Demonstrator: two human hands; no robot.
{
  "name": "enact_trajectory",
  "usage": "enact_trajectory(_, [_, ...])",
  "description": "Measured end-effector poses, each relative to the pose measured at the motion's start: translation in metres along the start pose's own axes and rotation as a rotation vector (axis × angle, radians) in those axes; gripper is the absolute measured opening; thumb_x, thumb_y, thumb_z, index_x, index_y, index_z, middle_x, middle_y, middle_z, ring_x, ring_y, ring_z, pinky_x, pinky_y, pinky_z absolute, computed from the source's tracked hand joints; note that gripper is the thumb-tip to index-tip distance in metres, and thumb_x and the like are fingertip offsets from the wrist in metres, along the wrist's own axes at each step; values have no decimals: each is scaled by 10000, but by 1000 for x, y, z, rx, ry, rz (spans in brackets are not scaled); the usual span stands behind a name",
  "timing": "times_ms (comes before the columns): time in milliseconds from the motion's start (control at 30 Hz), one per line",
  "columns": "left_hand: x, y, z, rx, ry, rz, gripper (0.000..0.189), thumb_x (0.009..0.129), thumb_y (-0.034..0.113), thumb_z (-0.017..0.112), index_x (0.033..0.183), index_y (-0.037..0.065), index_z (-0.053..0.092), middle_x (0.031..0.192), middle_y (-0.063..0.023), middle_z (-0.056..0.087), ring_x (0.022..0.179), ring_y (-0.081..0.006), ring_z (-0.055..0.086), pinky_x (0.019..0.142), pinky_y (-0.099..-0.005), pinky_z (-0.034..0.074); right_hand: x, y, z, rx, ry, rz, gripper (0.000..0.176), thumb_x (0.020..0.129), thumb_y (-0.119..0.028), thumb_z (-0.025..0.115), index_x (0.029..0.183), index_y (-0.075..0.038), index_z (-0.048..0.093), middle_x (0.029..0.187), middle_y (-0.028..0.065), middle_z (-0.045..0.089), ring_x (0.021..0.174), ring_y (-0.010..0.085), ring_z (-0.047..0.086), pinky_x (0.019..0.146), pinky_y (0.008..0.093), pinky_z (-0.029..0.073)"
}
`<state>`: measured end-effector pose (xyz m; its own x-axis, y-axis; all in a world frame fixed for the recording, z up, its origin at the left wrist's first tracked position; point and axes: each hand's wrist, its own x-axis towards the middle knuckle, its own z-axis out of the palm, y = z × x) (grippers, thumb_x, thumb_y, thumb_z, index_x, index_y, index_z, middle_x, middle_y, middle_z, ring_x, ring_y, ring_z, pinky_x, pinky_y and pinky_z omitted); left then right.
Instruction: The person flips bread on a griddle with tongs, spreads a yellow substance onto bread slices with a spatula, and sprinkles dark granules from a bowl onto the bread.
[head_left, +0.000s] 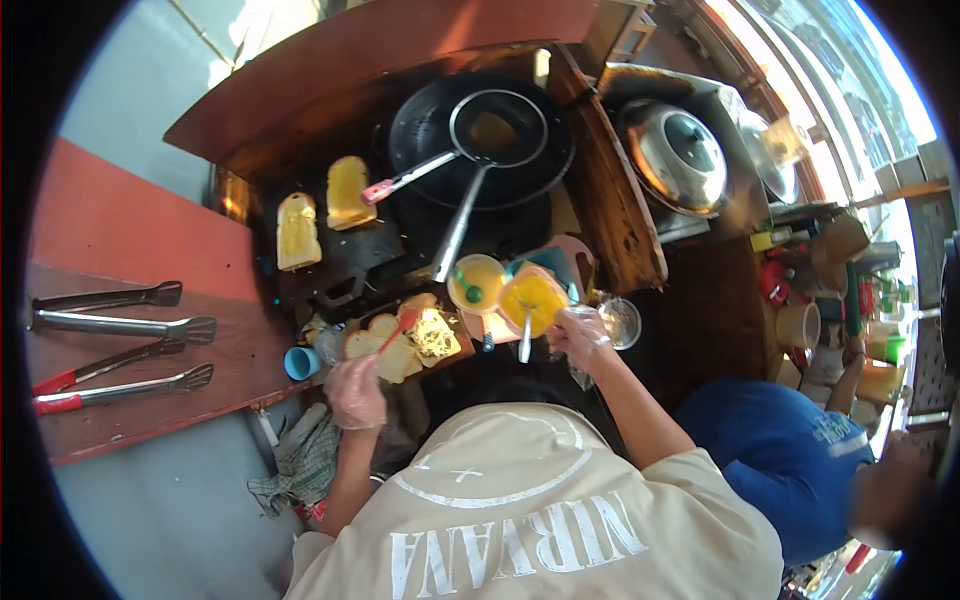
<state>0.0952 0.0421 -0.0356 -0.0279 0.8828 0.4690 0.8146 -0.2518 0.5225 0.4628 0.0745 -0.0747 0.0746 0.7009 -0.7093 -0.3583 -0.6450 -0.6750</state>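
My left hand (357, 393), in a clear plastic glove, is closed around a red-ended spatula (400, 332). Its tip reaches over bread slices (390, 358), beside a slice heaped with yellow-and-dark shreds (434, 336). My gloved right hand (582, 338) grips the edge of a tub of yellow sauce (538, 300), tilted toward me. A pale-handled spoon (525, 343) stands in that sauce. Left of this tub sits another tub of pale yellow spread (482, 272) with a green spoon (473, 292) in it.
Two toasted slices (348, 192) lie on the dark griddle (350, 255). Behind the tubs, a wok (415, 125) holds a long-handled pan (500, 135). Several tongs (130, 325) rest on the red ledge at left. A blue cup (300, 364) is near my left hand. A person in blue (770, 460) is at right.
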Motion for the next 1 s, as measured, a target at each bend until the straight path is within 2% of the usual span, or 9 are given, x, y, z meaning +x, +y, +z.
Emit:
enact_trajectory(133, [28, 74, 53, 55, -173, 351, 156, 808, 87, 678, 948, 139, 723, 781, -37, 599, 741, -241, 600, 674, -381, 486, 2, -4, -6, -54, -60, -10, 173, 889, -136, 597, 785, 2, 598, 683, 91, 621, 565, 169, 615, 522, 302, 545])
enact_trajectory(300, [56, 127, 104, 151, -524, 519, 269, 784, 133, 653, 1043, 93, 715, 928, -39, 667, 878, -232, 600, 800, -408, 455, 19, -12, -26, -20, -85, -55, 142, 872, -124, 595, 775, -20, 595, 656, 84, 602, 528, 167, 600, 496, 308, 547])
enact_trajectory(400, [58, 145, 95, 94, -352, 459, 235, 806, 168, 666, 1021, 84, 713, 982, -59, 679, 954, -246, 605, 856, -420, 451, 21, -32, -34, 38, 11, -24, 77, 839, -108, 585, 781, -58, 577, 647, 36, 545, 529, 122, 545, 481, 269, 487])
enact_trajectory(500, [28, 131, 86, -28, -100, 382, 216, 829, 165, 674, 1019, 66, 695, 984, -88, 677, 933, -260, 624, 855, -412, 473, 58, -30, -63, 130, -82, -63, 29, 823, -94, 573, 838, -70, 568, 696, 15, 526, 579, 104, 517, 505, 237, 436])
enact_trajectory(567, [-17, 82, 96, 39, -173, 38, 197, 804, 162, 713, 983, 81, 695, 972, -117, 684, 914, -286, 645, 842, -416, 495, 89, -26, -79, 332, -100, -67, 74, 840, -124, 625, 853, -80, 567, 706, 12, 537, 594, 119, 532, 517, 239, 453])
enact_trajectory(700, [-99, -36, 113, 270, 109, -811, 283, 808, 253, 750, 917, -3, 696, 853, -194, 690, 810, -350, 661, 772, -427, 514, 128, -34, -83, 429, 73, -55, 122, 849, -137, 649, 818, -103, 537, 722, 13, 556, 623, 127, 569, 499, 211, 484])
enact_trajectory(833, [-101, -76, 119, 221, 28, -1053, 341, 811, 284, 768, 904, -35, 696, 880, -191, 697, 811, -314, 670, 757, -404, 518, 166, -33, -93, 489, 123, -41, 164, 851, -155, 674, 793, -87, 537, 723, 26, 575, 659, 147, 608, 529, 221, 518])
enact_trajectory(900, [-96, -87, 129, -98, 135, -1378, 339, 786, 261, 809, 890, -43, 701, 965, -162, 707, 852, -249, 672, 777, -365, 513, 186, -26, -105, 492, 101, -33, 170, 849, -155, 677, 786, -87, 535, 721, 31, 579, 661, 157, 611, 554, 239, 528])
enact_trajectory(1000, [-82, -76, 125, -354, 259, -1411, 285, 773, 180, 820, 897, -46, 699, 1025, -141, 704, 892, -190, 664, 800, -325, 498, 210, -15, -112, 495, 67, -19, 168, 844, -149, 676, 778, -89, 533, 717, 40, 586, 666, 180, 616, 600, 277, 539])
